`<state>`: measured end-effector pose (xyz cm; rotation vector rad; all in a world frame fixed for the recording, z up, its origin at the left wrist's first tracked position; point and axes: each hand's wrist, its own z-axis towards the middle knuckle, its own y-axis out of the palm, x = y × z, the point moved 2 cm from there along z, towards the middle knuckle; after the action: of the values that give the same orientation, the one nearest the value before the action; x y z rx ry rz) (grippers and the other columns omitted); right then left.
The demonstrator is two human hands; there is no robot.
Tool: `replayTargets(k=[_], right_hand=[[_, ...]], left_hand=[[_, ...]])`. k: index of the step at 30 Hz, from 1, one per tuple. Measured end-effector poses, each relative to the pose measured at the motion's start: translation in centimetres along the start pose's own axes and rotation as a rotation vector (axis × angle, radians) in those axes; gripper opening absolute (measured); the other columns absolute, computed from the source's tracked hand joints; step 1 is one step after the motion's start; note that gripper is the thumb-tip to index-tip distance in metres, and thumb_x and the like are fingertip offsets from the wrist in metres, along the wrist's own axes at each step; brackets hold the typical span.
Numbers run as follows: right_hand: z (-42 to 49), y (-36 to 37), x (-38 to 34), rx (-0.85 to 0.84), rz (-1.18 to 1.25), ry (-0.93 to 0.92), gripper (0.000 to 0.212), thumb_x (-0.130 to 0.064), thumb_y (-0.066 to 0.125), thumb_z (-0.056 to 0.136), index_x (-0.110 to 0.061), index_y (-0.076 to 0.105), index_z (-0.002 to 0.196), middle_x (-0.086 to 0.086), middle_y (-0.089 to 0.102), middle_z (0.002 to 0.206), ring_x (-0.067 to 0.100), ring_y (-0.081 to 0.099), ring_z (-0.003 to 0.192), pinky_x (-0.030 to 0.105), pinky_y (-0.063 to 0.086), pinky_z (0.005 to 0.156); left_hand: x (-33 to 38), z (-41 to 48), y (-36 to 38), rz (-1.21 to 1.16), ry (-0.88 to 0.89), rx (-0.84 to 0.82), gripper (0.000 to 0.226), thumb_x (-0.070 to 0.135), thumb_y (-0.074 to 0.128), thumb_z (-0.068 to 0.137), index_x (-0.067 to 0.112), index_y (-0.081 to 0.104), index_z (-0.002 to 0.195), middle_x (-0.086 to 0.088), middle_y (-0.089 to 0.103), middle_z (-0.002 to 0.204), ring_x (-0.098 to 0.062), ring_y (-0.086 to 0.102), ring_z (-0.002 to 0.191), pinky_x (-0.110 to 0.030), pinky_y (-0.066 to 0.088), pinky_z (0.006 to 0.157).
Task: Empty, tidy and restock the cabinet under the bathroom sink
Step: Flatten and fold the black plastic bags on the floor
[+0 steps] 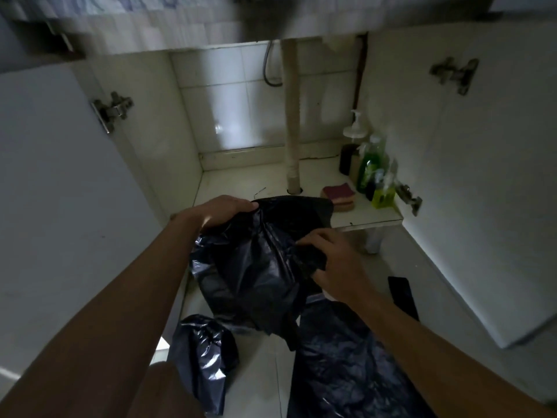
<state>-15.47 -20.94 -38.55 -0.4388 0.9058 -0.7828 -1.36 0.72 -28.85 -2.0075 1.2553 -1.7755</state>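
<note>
**Handling the black bag at the cabinet mouth**

Use the drain pipe (291, 116) as your reference throughout.

1. Far left of the pipe, the left door (60, 176) stands open.
2. Below and left of the pipe, a small bunched bag (202, 360) lies on the floor tiles.
3. Your left hand (223, 211) is just left of the pipe's foot, with its fingers curled over the top edge of the black bag (256, 267). The bag hangs in front of and below the pipe, across the front lip of the cabinet floor (241, 182).
4. Your right hand (334, 260), below and slightly right of the pipe, pinches a gathered fold of the same bag. Both hands are closed on the plastic.
5. Right of the pipe's foot sits a sponge (339, 196). Further right, the bottles (372, 164) stand near the front edge.
6. Below and right of the pipe, a dark flat object (402, 297) lies on the floor. What it is cannot be told.

**Cautions**

- Pulling your hands apart sharply is likely to tear the thin film.
- Swinging the bag right of the pipe could sweep away the sponge or topple the bottles off the edge.
- The bag's contents are not visible. If it is loaded, tipping its mouth may spill them.
- The light is dim, so you may misjudge where the bag's edge lies.
</note>
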Motion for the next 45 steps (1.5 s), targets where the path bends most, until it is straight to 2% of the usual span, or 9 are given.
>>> replayTargets(k=[4,7,11,18,23,26,33,38,45], right_hand=[[2.1,-1.9,1.0,0.089,0.318,0.312,0.014,-0.018,0.062,0.084,-0.028,0.070,0.089,-0.003,0.070,0.094,0.007,0.064,0.087,0.028,0.055,0.081],[4.5,-4.5,1.6,0.103,0.201,0.428,0.008,-0.020,0.069,0.089,-0.026,0.071,0.086,-0.008,0.067,0.081,-0.002,0.058,0.072,0.016,0.044,0.063],[7.6,-8.1,1.5,0.106,0.050,0.428,0.024,-0.026,0.067,0.090,-0.029,0.063,0.067,-0.006,0.062,0.070,0.015,0.061,0.071,0.039,0.051,0.065],[9.1,-13.7,1.3,0.104,-0.397,0.506,0.028,-0.049,0.065,0.083,-0.022,0.072,0.087,0.002,0.069,0.080,0.024,0.067,0.075,0.029,0.048,0.062],[8.5,-17.3,2.5,0.022,-0.356,0.527,0.030,-0.052,0.073,0.078,-0.023,0.067,0.073,-0.003,0.066,0.076,0.017,0.065,0.070,0.027,0.047,0.057],[7.8,-19.5,3.7,-0.183,-0.209,0.562,0.032,-0.052,0.084,0.070,-0.025,0.068,0.071,-0.007,0.064,0.073,0.010,0.062,0.068,0.021,0.043,0.051],[6.7,-23.9,6.3,-0.362,-0.297,0.593,0.021,-0.033,0.080,0.081,-0.020,0.078,0.098,-0.001,0.073,0.093,0.014,0.065,0.083,0.021,0.047,0.066],[7.3,-25.7,7.7,-0.235,-0.387,0.599,0.024,-0.026,0.077,0.085,-0.015,0.077,0.107,0.005,0.070,0.097,0.019,0.061,0.086,0.024,0.044,0.073],[6.8,-26.2,10.1,-0.289,-0.489,0.683,0.030,-0.024,0.079,0.082,-0.017,0.075,0.111,0.007,0.071,0.105,0.021,0.064,0.091,0.031,0.056,0.081]], left_hand=[[0.7,0.8,1.2,0.047,-0.050,-0.018,0.032,0.043,0.061,0.093,0.014,0.074,0.101,-0.007,0.073,0.105,-0.020,0.068,0.090,-0.028,0.051,0.076],[2.9,0.5,2.0,0.156,0.048,0.058,0.036,0.041,0.062,0.094,0.011,0.068,0.112,-0.009,0.068,0.112,-0.021,0.063,0.096,-0.026,0.044,0.074],[8.8,-3.2,4.5,0.130,0.215,-0.131,0.062,0.071,0.053,0.083,0.019,0.063,0.116,0.000,0.059,0.125,-0.019,0.057,0.110,-0.024,0.046,0.078],[14.2,-5.8,9.9,0.442,0.319,-0.150,0.092,0.081,0.066,0.064,0.032,0.045,0.139,0.010,0.056,0.126,-0.015,0.053,0.113,-0.028,0.041,0.093],[14.7,-2.2,9.6,0.370,0.320,0.267,0.038,0.047,0.061,0.090,0.023,0.061,0.119,0.002,0.062,0.090,-0.019,0.057,0.081,-0.031,0.046,0.071],[13.8,0.7,7.3,0.330,0.257,0.317,0.030,0.043,0.066,0.088,0.019,0.064,0.107,-0.009,0.068,0.100,-0.029,0.063,0.088,-0.032,0.046,0.069],[14.1,3.0,5.1,0.428,0.268,0.116,0.032,0.037,0.080,0.079,0.011,0.069,0.094,-0.002,0.067,0.077,-0.022,0.064,0.077,-0.029,0.045,0.065],[16.0,3.4,4.8,0.209,0.266,-0.043,0.022,0.035,0.065,0.093,0.013,0.064,0.095,-0.004,0.062,0.080,-0.016,0.060,0.074,-0.025,0.050,0.063],[17.1,5.4,4.9,0.410,0.339,0.067,0.020,0.020,0.068,0.091,0.007,0.072,0.105,-0.002,0.062,0.077,-0.020,0.058,0.076,-0.030,0.045,0.073]])
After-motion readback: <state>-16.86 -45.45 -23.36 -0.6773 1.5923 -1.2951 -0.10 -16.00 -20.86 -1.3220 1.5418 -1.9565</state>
